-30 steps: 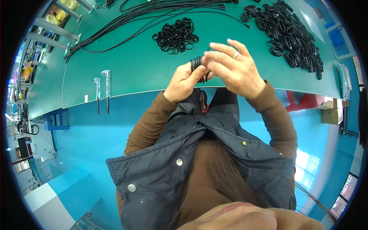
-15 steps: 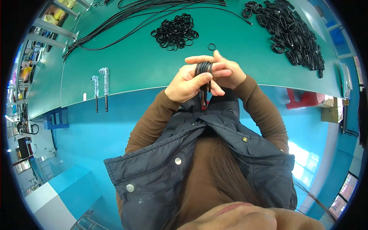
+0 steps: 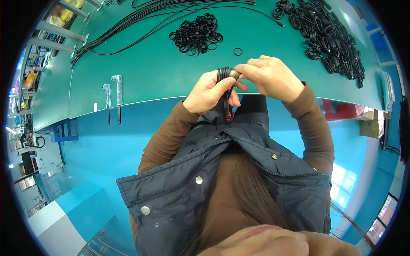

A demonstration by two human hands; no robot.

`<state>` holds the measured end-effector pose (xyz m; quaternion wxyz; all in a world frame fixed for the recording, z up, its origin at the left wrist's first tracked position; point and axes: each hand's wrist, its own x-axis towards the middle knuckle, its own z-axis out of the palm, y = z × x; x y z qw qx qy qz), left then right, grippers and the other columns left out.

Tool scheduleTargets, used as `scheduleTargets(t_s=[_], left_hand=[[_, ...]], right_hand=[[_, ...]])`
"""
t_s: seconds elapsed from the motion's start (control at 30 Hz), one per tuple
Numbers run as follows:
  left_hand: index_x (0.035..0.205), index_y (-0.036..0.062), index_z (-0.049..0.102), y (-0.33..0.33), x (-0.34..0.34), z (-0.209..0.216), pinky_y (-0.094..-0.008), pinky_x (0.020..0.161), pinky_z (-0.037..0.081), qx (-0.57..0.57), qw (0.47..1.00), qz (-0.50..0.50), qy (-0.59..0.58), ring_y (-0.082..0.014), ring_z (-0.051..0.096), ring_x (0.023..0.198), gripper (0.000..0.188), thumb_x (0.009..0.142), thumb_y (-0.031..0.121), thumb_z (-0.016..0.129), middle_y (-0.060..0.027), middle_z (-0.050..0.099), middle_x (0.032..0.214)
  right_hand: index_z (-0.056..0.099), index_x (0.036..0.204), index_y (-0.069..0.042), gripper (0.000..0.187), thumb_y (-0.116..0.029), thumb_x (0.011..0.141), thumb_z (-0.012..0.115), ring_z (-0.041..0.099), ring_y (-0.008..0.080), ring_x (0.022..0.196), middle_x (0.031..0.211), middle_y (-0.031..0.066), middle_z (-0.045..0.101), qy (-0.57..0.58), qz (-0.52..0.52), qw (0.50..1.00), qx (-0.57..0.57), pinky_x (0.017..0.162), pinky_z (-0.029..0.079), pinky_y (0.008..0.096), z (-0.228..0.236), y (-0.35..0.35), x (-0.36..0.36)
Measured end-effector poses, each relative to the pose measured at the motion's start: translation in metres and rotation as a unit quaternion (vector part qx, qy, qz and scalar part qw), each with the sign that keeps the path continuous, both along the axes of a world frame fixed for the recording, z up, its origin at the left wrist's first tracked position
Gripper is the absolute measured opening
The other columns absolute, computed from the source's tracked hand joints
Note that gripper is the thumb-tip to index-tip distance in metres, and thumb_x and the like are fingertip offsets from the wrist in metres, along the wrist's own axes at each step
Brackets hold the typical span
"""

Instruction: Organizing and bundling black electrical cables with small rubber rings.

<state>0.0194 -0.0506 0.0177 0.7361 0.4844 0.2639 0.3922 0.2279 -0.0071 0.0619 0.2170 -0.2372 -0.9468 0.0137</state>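
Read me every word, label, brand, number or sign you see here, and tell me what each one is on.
None can be read.
Black cable coil in the left hand: no lettering visible.
Cardboard box at right: any print is too small to read.
Stacked sheets at far right: likewise.

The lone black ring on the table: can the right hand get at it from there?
Probably yes: the black ring lies alone just beyond the right hand, with nothing visible between them, though that hand is busy at the coiled cable.
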Motion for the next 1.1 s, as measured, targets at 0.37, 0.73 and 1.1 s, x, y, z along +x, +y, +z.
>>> scheduleTargets(t_s=[0.37,0.73,1.1], left_hand=[[0.112,-0.0070,0.057,0.002,0.004,0.002,-0.0280,0.078,0.057,0.002,1.000,0.018,-0.021,-0.0248,0.069,0.090,0.021,0.097,0.006,0.049,-0.0178,0.067,0.100],[0.104,-0.0011,0.063,0.001,0.007,-0.002,-0.0256,0.066,0.052,0.110,0.993,0.030,0.040,-0.0192,0.065,0.074,0.016,0.092,0.004,0.053,-0.0110,0.068,0.091],[0.096,-0.0006,0.063,0.004,0.010,-0.020,-0.0243,0.059,0.048,0.185,0.978,0.004,0.095,-0.0149,0.059,0.068,0.016,0.085,0.001,0.053,-0.0079,0.067,0.082]], right_hand=[[0.062,0.112,-0.001,0.025,-0.006,0.088,0.057,0.059,0.0158,0.070,0.082,0.0046,0.066,0.215,-0.044,0.903,-0.369,0.066,0.048,0.0255,-0.037,-0.003,-0.009],[0.044,0.138,0.000,0.063,-0.026,0.085,0.065,0.055,0.0115,0.063,0.118,0.0204,0.060,0.135,0.076,0.981,-0.118,0.054,0.045,0.0211,-0.053,0.007,-0.009],[0.054,0.123,0.001,0.050,-0.030,0.086,0.067,0.051,0.0097,0.053,0.100,0.0136,0.062,0.290,0.066,0.751,-0.589,0.040,0.039,0.0203,-0.032,-0.013,-0.031]])
